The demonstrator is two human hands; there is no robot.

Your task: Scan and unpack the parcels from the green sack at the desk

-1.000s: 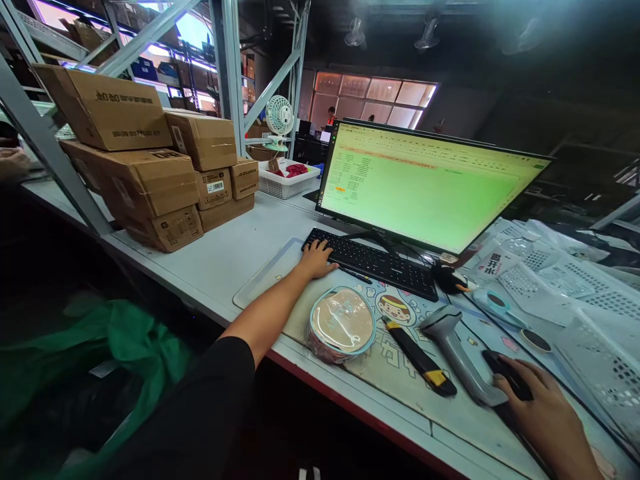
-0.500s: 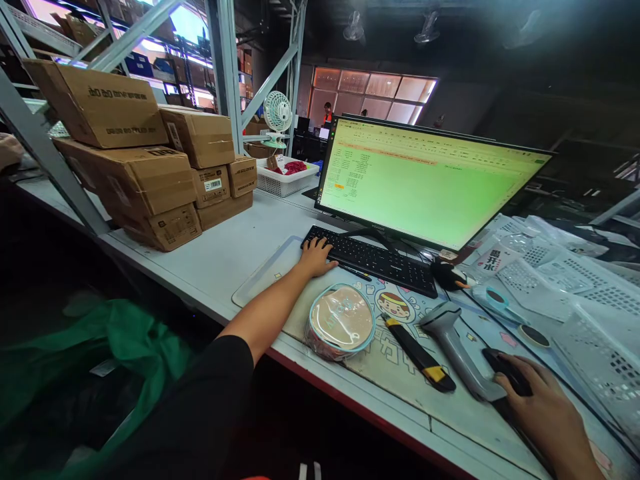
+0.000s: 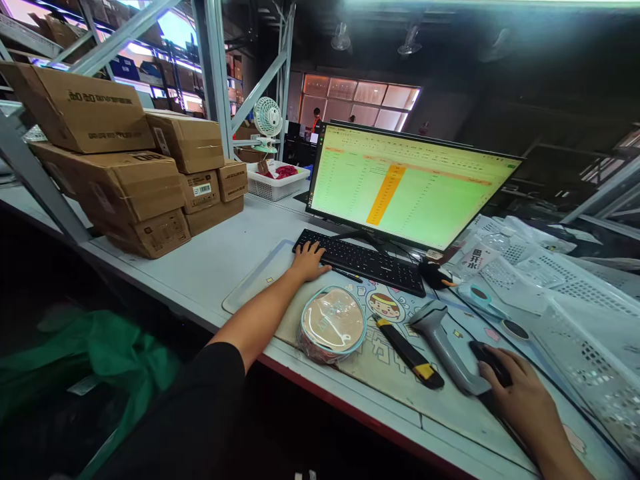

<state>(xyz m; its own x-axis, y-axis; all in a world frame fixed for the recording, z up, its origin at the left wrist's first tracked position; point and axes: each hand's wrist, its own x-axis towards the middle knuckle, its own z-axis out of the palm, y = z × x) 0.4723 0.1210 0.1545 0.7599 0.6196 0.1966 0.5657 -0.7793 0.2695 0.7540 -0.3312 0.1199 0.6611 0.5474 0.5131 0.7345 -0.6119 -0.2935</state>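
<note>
My left hand (image 3: 307,261) rests with its fingers spread on the left end of a black keyboard (image 3: 367,261). My right hand (image 3: 520,400) lies curled over a black mouse (image 3: 487,360) at the lower right of the desk. In front of me a monitor (image 3: 405,183) shows a green spreadsheet with an orange column. Between my hands lie a round plastic-wrapped item (image 3: 333,323), a black and yellow box cutter (image 3: 407,343) and a grey barcode scanner (image 3: 443,340), all on a cartoon-printed desk mat (image 3: 385,303).
Stacked cardboard boxes (image 3: 120,160) stand at the left on the white desk (image 3: 215,257), beside a grey shelving post (image 3: 213,73). A white basket (image 3: 277,180) and small fan (image 3: 267,120) sit behind. Perforated white trays (image 3: 575,300) crowd the right. A green bag (image 3: 95,360) lies below.
The spreadsheet on the monitor now shows an orange highlighted column. The view has shifted slightly left; both hands stay on the keyboard and mouse.
</note>
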